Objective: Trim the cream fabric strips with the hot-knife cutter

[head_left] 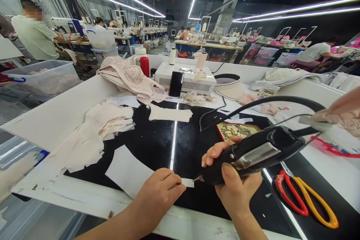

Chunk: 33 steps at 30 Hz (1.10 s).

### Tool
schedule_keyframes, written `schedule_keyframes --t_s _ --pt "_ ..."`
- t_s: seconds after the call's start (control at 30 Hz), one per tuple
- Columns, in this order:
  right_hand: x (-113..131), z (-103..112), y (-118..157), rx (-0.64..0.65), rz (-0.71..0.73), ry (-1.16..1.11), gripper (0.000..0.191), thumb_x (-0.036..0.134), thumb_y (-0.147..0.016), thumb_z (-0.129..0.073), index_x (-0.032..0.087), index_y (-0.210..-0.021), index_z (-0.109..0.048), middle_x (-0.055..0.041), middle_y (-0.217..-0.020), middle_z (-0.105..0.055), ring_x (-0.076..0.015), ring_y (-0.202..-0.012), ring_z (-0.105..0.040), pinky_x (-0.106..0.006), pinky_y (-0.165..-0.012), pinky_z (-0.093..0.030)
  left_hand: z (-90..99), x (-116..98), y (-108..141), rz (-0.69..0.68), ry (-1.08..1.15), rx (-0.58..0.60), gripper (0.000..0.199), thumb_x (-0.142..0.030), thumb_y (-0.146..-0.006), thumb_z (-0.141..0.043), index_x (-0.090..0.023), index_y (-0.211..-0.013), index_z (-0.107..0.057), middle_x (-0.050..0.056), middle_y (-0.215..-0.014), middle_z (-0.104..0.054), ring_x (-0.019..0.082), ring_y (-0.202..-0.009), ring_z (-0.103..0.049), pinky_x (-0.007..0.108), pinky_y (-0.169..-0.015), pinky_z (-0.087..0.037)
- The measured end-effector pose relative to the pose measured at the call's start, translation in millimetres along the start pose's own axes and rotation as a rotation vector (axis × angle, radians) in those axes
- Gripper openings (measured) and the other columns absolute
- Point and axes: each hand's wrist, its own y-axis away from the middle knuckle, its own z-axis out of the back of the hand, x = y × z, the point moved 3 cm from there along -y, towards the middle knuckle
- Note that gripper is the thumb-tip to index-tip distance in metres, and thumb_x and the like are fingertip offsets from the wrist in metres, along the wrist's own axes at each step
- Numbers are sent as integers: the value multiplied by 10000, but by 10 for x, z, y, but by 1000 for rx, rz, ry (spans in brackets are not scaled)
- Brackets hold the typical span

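Note:
My right hand (239, 183) is wrapped round a black corded hand tool (253, 153) with a metal plate on its side. Its thin metal tip (198, 178) points left, close to the end of a narrow white strip (189, 182). With fingers pressed together, my left hand (160, 195) holds that strip down on the black glossy board (157, 142). A white curved sheet (128, 168) lies partly beneath this hand; whether it joins the strip is hidden. Right of the tool lie scissors (305, 198) with red and yellow handles.
Cream fabric pieces (95, 131) are heaped at left, and another piece (170, 113) lies ahead. Behind stand a phone (176, 84) and a white vented box (188, 78). A small tray (221, 131) sits near the tool's cable (270, 98). A blurred hand (344, 107) shows at right.

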Motion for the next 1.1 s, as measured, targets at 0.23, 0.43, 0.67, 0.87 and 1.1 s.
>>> schedule_keyframes --t_s 0.23,0.43,0.67,0.87,1.1 --pt "-22 8 16 12 -11 23 377 303 -928 -782 294 -1259 -602 11 -869 -641 -156 -678 -632 -329 -603 -588 5 -15 27 0 -2 -13 185 -55 -1047 -517 -149 -1127 -655 33 -1043 -722 194 -956 -663 324 -856 -607" --pt "-9 -9 6 -4 -19 33 396 332 -910 -795 292 -1253 -602 6 -861 -635 -166 -666 -625 -335 -591 -585 64 -59 55 7 10 -22 219 -44 -1062 -476 -138 -1145 -655 43 -1031 -721 175 -958 -675 299 -889 -614" --pt "-39 -170 -9 32 20 -13 375 322 -925 -763 286 -1259 -598 17 -844 -640 -156 -645 -604 -311 -549 -570 72 -75 28 -11 -20 -91 229 -1 -1045 -469 -118 -1107 -657 35 -982 -720 161 -907 -686 278 -841 -624" --pt "-120 -231 36 62 -2 -34 374 286 -936 -754 285 -1273 -592 16 -860 -645 -153 -666 -618 -309 -569 -575 79 -78 18 -26 -39 -103 240 9 -1036 -465 -115 -1087 -663 34 -963 -721 176 -884 -698 292 -801 -635" --pt "-79 -234 17 56 -18 -14 344 279 -940 -748 281 -1252 -602 22 -848 -648 -150 -654 -626 -313 -568 -582 79 -90 14 -27 -62 -99 271 38 -1025 -446 -118 -1089 -658 27 -939 -720 169 -874 -702 281 -794 -632"
